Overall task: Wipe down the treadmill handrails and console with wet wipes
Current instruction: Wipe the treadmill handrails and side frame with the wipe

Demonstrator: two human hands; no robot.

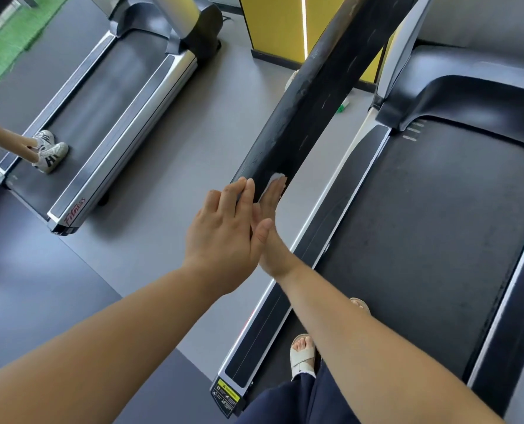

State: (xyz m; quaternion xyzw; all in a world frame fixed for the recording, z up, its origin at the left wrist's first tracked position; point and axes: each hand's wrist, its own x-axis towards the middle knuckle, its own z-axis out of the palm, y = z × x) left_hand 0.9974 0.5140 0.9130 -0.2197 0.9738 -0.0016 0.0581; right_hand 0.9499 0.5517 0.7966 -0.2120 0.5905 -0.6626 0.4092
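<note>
**Gym floor, near end of the handrail**

Grey rubber gym floor (193,133); yellow wall panel (273,22) far off. Second silver-edged treadmill (110,117) on the left, with another person's white trainers (49,151) on its belt. Wearer stands in pale strap sandals (302,353) on the near black running belt (422,224).

Long black padded handrail (309,96) runs diagonally from far right to near centre. Both grips meet at its near end.

- Left grip (220,237): fingers straight and together, laid flat against the rail's left face. Holds nothing.
- Right grip (273,203): fingers straight, on the rail's right side and partly tucked behind it.
- Small white wet wipe (277,179): only a corner shows, past the right fingertips, pressed between them and the rail. Not pinched, as far as I can see.

Judgement: step in hand is wiping the rail end. To do it well, keep flat pressure on the wipe, steady the rail with the left, and draw along the full length, then turn to the underside. Scuffed far stretch looks not yet done; console out of view.
</note>
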